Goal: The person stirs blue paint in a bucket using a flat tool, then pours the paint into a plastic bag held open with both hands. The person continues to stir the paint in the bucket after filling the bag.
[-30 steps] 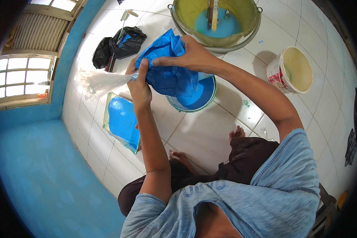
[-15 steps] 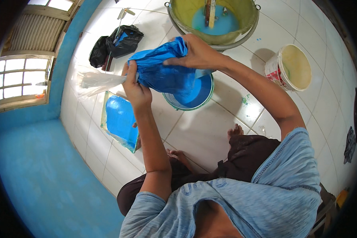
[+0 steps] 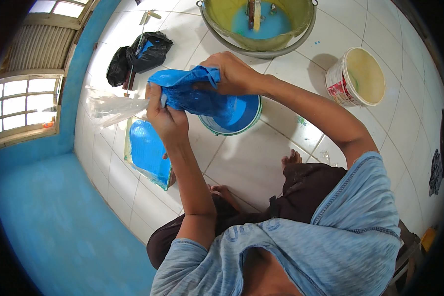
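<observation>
A plastic bag (image 3: pixel 192 96) smeared with blue paint hangs between both my hands, above a small bucket (image 3: pixel 238 120) holding blue paint. My left hand (image 3: pixel 164 116) grips the bag's left end, where its clear, clean part (image 3: pixel 111 107) trails out to the left. My right hand (image 3: pixel 230 73) pinches the bag's top right end. The bag sags down to the bucket's rim.
A paint tray (image 3: pixel 145 150) coated blue lies on the white tiled floor below my left hand. A large basin (image 3: pixel 259 22) with blue paint stands at the top, a white pail (image 3: pixel 356 76) to the right, a black bag (image 3: pixel 142 54) at upper left. Blue wall runs along the left.
Both hands have lowered the bag toward the small bucket and squeezed it narrower. The bag's bulk now sits lower and more bunched between the hands.
</observation>
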A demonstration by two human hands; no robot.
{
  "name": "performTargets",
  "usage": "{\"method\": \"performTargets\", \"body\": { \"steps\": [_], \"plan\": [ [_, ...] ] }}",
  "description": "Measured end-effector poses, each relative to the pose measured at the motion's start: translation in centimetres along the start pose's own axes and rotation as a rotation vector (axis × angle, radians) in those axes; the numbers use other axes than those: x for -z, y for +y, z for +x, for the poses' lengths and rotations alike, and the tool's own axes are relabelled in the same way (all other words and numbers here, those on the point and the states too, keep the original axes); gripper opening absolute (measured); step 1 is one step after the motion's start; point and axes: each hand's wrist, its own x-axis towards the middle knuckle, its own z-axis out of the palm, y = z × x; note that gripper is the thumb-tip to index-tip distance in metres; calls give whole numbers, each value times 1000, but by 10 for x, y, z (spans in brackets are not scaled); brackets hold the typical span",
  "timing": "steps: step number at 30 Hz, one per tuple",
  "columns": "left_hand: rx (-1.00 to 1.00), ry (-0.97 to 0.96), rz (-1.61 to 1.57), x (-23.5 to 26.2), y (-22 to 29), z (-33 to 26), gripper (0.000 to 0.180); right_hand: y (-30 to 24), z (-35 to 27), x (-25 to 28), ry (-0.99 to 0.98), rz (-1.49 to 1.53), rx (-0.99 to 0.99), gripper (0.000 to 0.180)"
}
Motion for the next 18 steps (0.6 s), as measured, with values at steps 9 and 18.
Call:
{"method": "performTargets", "body": {
  "steps": [9,18],
  "plan": [
    [202,0,-465,4,25,22,38,-30,13,16,-95,-10,-20,12],
    [158,-187,79,9,23,18,28,-30,21,9,-307,-241,98,21]
  ]
}}
